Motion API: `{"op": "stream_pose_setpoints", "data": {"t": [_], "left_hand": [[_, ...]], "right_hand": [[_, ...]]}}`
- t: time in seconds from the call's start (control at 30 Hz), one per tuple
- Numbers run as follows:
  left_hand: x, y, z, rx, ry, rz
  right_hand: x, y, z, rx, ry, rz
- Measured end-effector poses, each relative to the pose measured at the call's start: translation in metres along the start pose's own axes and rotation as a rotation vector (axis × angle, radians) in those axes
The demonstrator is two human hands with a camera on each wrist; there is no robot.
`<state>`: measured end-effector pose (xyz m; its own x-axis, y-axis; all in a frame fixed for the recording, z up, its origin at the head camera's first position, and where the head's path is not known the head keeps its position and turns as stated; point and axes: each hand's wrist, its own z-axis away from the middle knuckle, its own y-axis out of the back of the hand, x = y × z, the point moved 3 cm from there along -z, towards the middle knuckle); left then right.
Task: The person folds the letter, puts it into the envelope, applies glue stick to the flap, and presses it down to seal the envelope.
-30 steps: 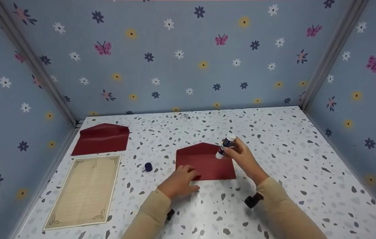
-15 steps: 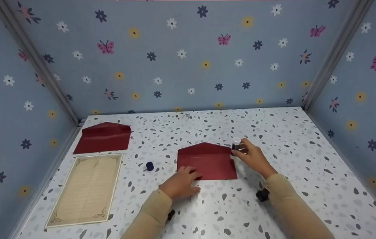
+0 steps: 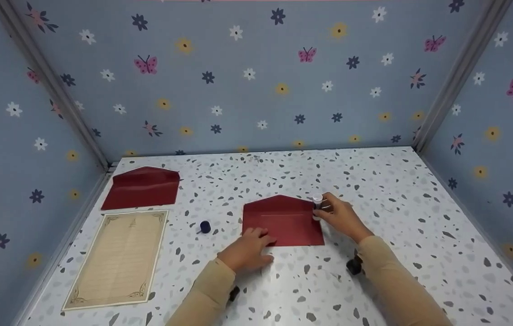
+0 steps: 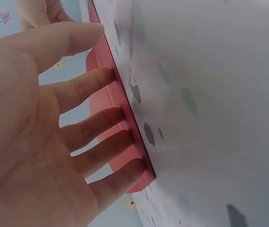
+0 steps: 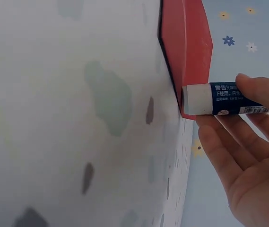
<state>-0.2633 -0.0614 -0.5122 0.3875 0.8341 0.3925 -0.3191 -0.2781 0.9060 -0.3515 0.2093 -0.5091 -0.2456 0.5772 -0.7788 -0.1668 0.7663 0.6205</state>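
An unfolded red envelope (image 3: pixel 283 231) lies on the table with its pointed flap spread away from me. My left hand (image 3: pixel 247 249) rests on its near left part; in the left wrist view the spread fingertips (image 4: pixel 133 168) touch the envelope near its edge. My right hand (image 3: pixel 342 219) grips a glue stick (image 3: pixel 317 206) nearly upright, white end up, at the envelope's right side by the flap fold. In the right wrist view the glue stick's (image 5: pixel 224 99) lower end meets the envelope. A dark blue cap (image 3: pixel 205 227) lies left of the envelope.
A second red envelope (image 3: pixel 141 192) lies unfolded at the back left. In front of it is a sheet of bordered beige letter paper (image 3: pixel 116 260). Patterned blue walls (image 3: pixel 256 90) close off the speckled white table (image 3: pixel 374 181) at the back and both sides.
My right hand has moved the glue stick right, from tilted over the envelope to nearly upright, and lowered it onto the envelope's right side. The left hand stays in place.
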Motion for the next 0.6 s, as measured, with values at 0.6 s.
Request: {"op": "stream_pose_setpoints", "data": {"t": [0.6], "left_hand": [[0.001,-0.001,-0.003,-0.032,0.037,0.01]], "right_hand": [[-0.004,-0.013,-0.008,-0.025,-0.049,-0.038]]}}
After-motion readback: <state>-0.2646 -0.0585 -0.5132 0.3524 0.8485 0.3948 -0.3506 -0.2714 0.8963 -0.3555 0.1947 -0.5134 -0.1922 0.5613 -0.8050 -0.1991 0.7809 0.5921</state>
